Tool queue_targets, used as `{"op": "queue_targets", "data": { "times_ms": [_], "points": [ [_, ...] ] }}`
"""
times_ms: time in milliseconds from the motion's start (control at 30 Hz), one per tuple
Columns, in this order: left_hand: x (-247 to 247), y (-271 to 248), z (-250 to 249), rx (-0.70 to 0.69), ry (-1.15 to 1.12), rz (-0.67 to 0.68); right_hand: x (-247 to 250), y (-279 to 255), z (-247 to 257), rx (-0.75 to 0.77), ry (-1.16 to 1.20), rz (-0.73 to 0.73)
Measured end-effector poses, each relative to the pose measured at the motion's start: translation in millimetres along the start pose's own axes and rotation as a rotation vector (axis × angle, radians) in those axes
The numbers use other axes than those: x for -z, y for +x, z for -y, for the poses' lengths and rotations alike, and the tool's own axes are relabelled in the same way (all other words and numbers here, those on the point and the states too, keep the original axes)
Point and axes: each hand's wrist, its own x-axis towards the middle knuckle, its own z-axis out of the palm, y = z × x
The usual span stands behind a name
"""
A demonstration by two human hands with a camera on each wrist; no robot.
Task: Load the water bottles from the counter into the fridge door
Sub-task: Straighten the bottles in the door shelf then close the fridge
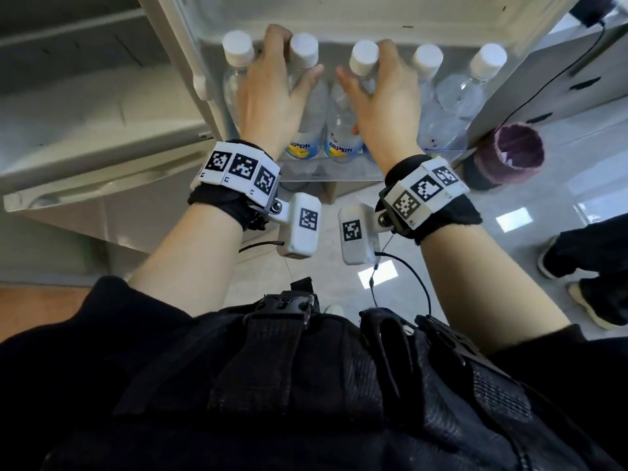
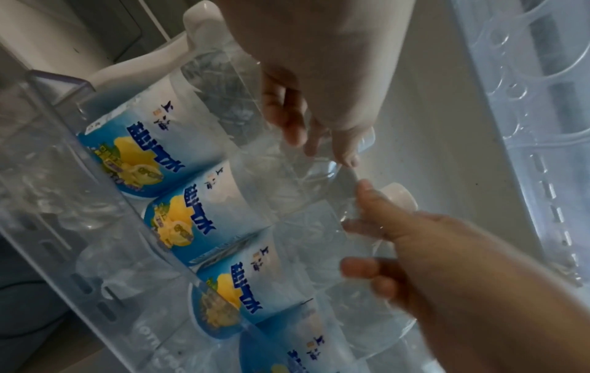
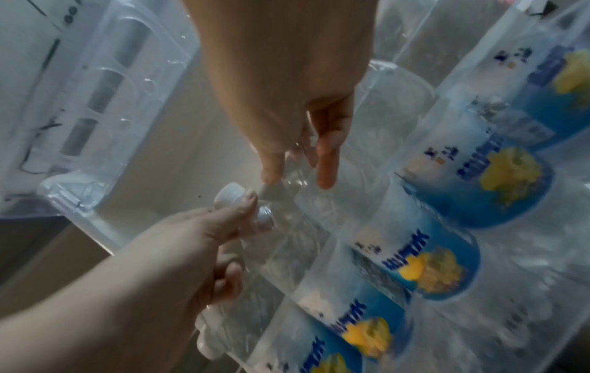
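Several clear water bottles with white caps and blue-and-yellow labels stand in a row in the fridge door shelf [image 1: 339,173]. My left hand [image 1: 297,54] grips the neck of the second bottle from the left [image 1: 311,110], thumb on its right side and fingers curled behind. Beside it, my right hand [image 1: 363,61] grips the neck of the third bottle [image 1: 341,122], thumb on the left. The two held bottles stand upright, side by side, their bases inside the shelf. The left wrist view shows the labels [image 2: 179,227] behind the clear shelf wall [image 2: 63,176].
The open fridge body with a pale drawer [image 1: 85,96] lies to the left. A dark knitted thing with a maroon rim [image 1: 506,154] sits by the door's right edge. Another person's shoes [image 1: 584,266] stand on the tiled floor at right. A clear egg tray [image 2: 527,75] hangs higher on the door.
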Motion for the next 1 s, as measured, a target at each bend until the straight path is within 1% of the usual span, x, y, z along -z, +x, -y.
{"op": "queue_targets", "data": {
  "times_ms": [100, 200, 267, 400, 467, 500, 567, 633, 667, 700, 733, 767, 833, 900, 1000],
  "points": [
    [-0.9, -5.5, -4.0, -0.041, 0.114, -0.052, 7.0, 11.2, -3.8, 0.002, 0.016, 0.108],
    [-1.9, -8.5, -6.9, -0.041, 0.123, -0.093, 15.1, 16.8, -6.4, 0.025, 0.024, 0.186],
    [-1.8, -9.2, -6.9, -0.027, 0.112, -0.095, 17.3, 16.3, -6.6, 0.028, 0.028, 0.204],
    [-2.7, -14.2, -7.4, -0.003, 0.038, -0.119, 16.6, 11.6, -7.7, 0.032, 0.049, 0.182],
    [-0.1, -17.6, -7.5, 0.002, 0.009, -0.141, 17.5, 6.5, -7.3, 0.035, 0.061, 0.139],
    [3.4, -19.8, -5.7, -0.006, -0.014, -0.178, 19.1, 3.2, -6.2, 0.046, 0.1, 0.095],
    [14.3, -25.9, -0.6, -0.008, -0.059, -0.323, 21.5, -3.4, -2.1, 0.104, 0.186, -0.042],
    [27.6, -32.4, 6.5, 0.018, -0.072, -0.47, 17.9, -9.4, 3.4, 0.191, 0.214, -0.176],
    [33.4, -33.5, 11.9, 0.042, -0.078, -0.503, 14.9, -12.6, 8.2, 0.232, 0.227, -0.215],
    [38.3, -32.8, 17.3, 0.076, -0.084, -0.508, 11.6, -16.0, 14.0, 0.266, 0.234, -0.228],
    [42.2, -29.5, 22.5, 0.116, -0.084, -0.48, 7.0, -19.7, 19.3, 0.3, 0.23, -0.225],
    [44.8, -25.2, 27.7, 0.143, -0.078, -0.421, 1.6, -23.6, 24.8, 0.325, 0.215, -0.204],
    [45.7, -16.5, 36.4, 0.138, -0.084, -0.26, -9.7, -29.7, 35.7, 0.34, 0.188, -0.117],
    [45.6, -10.5, 37.5, 0.13, -0.118, -0.117, -19.9, -31.9, 45.4, 0.301, 0.143, -0.026],
    [44.9, -2.1, 40.9, 0.106, -0.125, -0.011, -31.1, -29.6, 52.7, 0.24, 0.013, 0.039]
  ]
}}
